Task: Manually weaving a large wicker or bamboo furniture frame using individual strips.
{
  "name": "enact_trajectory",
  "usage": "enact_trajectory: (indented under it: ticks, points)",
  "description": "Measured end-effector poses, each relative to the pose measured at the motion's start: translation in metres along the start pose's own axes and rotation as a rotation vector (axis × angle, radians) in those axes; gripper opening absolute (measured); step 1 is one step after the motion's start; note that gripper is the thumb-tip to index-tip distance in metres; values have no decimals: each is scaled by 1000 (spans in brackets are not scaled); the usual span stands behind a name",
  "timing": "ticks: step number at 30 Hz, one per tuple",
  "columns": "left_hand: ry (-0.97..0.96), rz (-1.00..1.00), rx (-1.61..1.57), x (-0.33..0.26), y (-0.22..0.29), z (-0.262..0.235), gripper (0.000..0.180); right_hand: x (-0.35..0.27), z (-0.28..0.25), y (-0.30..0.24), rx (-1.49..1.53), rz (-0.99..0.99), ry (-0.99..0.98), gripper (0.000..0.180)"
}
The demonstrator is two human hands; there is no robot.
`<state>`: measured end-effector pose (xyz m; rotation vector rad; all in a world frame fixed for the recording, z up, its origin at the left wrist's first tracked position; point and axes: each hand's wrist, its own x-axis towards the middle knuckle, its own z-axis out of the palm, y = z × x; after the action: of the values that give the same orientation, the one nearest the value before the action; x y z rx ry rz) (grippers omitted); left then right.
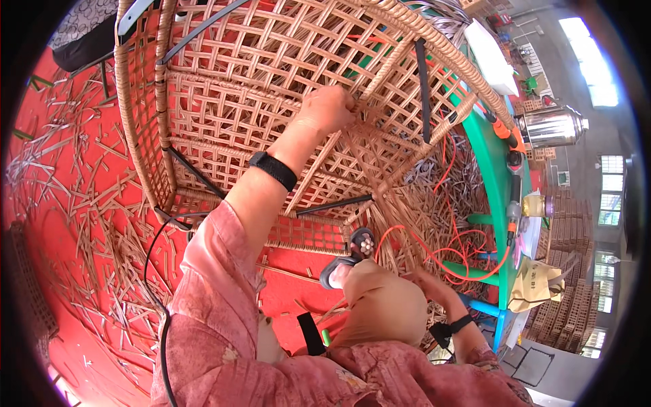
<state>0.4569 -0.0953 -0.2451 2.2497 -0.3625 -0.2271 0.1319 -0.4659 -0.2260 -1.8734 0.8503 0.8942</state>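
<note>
Pink floral sleeves (224, 325) frame a bent knee below both hands. Up ahead, the left hand (330, 108) is clenched on pale strands of the open-lattice wicker chair frame (224, 88). Lower right, the right hand (427, 281) touches loose strips (413, 210) beside orange cord (451, 254); its grip cannot be told.

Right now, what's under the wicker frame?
Under the wicker frame, a red floor strewn with cut cane strips shows through the weave. The left hand and forearm cover part of it; the right hand rests lower, by loose strands.
</note>
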Motion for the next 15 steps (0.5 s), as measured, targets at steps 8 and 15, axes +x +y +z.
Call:
enact_trajectory:
  ticks: [8, 15]
  points:
    - [15, -1, 112, 1, -3, 4, 23, 54, -36, 77, 930, 435, -97, 49]
    - [39, 77, -37, 6, -15, 5, 22, 91, 11, -85, -89, -267, -52, 16]
